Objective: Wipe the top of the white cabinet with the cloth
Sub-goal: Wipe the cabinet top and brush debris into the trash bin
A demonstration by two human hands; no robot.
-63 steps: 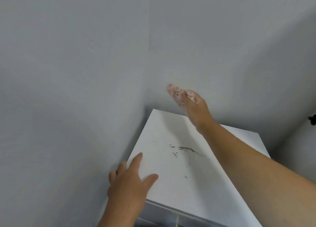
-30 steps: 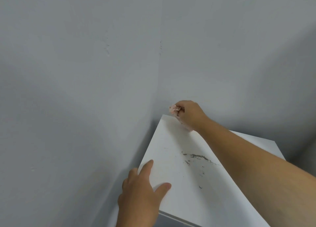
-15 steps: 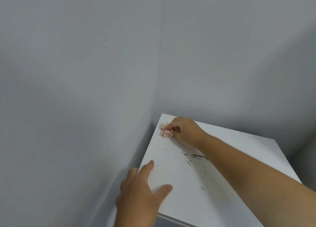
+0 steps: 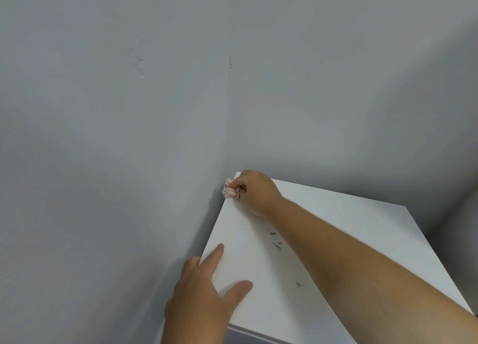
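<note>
At the far left corner of the white cabinet top [image 4: 323, 240], next to the grey walls [image 4: 116, 136], the right hand [image 4: 254, 192] grips a bunched pink cloth [image 4: 230, 191], fingers curled round it, cloth down on the surface at the edge. Left hand [image 4: 204, 289] rests on the near left edge, forefinger and thumb straight and flat on the top. Dark smudges [image 4: 275, 240] lie mid-surface beside the right forearm.
</note>
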